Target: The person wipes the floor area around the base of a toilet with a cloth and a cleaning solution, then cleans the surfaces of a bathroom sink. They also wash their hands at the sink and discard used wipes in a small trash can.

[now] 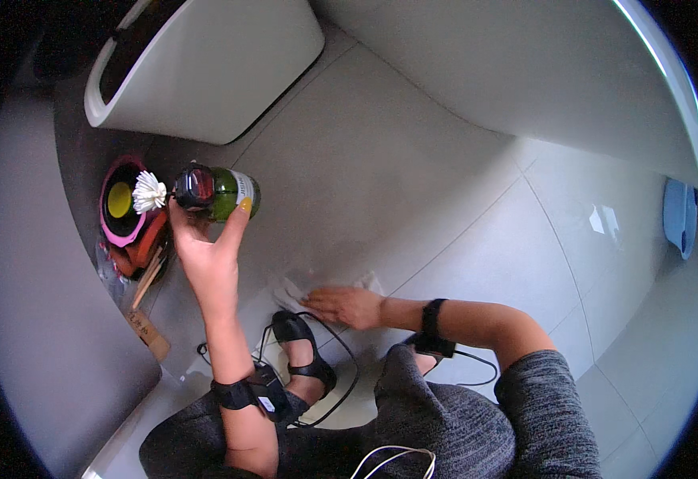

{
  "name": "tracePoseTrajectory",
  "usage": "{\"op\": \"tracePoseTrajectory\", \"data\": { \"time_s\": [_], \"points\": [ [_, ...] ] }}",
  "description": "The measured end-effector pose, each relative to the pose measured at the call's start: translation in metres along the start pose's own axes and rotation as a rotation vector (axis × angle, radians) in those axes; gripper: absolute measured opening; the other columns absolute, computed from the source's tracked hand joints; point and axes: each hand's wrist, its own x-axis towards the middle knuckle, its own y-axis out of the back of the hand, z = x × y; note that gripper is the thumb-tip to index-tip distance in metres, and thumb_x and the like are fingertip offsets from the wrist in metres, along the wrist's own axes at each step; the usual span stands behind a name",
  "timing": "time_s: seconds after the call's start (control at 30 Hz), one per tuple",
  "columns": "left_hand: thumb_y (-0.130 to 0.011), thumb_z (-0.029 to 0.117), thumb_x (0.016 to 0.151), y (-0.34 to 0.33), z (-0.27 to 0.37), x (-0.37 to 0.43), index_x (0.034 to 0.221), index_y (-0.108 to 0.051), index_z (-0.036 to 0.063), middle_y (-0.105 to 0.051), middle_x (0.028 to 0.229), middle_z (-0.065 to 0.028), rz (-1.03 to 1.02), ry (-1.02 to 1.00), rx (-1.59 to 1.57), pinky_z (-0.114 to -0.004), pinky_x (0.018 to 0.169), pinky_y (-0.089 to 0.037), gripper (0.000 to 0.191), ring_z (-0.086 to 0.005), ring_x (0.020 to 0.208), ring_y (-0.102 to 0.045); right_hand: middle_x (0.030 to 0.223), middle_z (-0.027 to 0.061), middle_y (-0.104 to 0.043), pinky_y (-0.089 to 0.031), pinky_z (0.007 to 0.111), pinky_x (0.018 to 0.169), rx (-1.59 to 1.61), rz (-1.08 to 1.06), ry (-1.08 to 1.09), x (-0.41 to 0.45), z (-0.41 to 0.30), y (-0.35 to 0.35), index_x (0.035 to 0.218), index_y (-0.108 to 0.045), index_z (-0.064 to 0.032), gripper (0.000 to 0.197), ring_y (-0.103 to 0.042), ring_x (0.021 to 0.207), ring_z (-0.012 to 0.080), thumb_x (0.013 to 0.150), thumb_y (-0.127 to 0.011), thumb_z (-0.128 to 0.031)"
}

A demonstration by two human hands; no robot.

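Observation:
My left hand [208, 257] grips a green glass bottle [225, 194] with a pale label that bears writing. A dark, glossy piece [194, 187] sits at the bottle's neck end, and a white artificial flower [149, 192] sticks out beyond it. The bottle lies tilted on its side in my grasp, its base pointing right. Lower down, my right hand [346, 306] is flat, palm down, on a whitish cloth or wipe [368, 284] against the tiled floor [355, 197]. The cloth is partly hidden under that hand.
Left of the bottle are a pink-rimmed round container [122, 241] with a yellow disc, an orange-red item [148, 242], thin wooden sticks [148, 278] and a cardboard piece [148, 335]. White fixtures [223, 66] rise at the top. A blue plastic item [678, 218] stands right. Black cable [355, 371] loops near my sandal [292, 326].

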Motion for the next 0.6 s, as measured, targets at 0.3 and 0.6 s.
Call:
{"op": "tracePoseTrajectory", "data": {
  "time_s": [0.3, 0.6],
  "points": [
    [-0.067, 0.000, 0.075, -0.007, 0.010, 0.009, 0.117, -0.045, -0.0050, -0.055, 0.108, -0.0096, -0.050, -0.065, 0.005, -0.028, 0.090, -0.039, 0.048, -0.0169, 0.098, -0.053, 0.136, 0.0147, -0.040, -0.029, 0.042, 0.106, -0.577, 0.306, -0.696, -0.145, 0.003, 0.163, 0.129, -0.044, -0.0062, 0.045, -0.035, 0.127, 0.0331, 0.084, -0.045, -0.007],
    [-0.063, -0.005, 0.077, -0.029, 0.000, 0.005, 0.124, -0.044, 0.0005, -0.053, 0.118, -0.0073, -0.142, -0.032, 0.038, -0.030, 0.095, -0.037, 0.051, -0.0169, 0.108, -0.050, 0.134, 0.0192, -0.041, -0.024, 0.042, 0.109, -0.448, 0.235, -0.558, -0.160, -0.009, 0.140, 0.127, -0.045, -0.0001, 0.045, -0.034, 0.129, 0.0330, 0.082, -0.039, -0.007]
  ]
}}
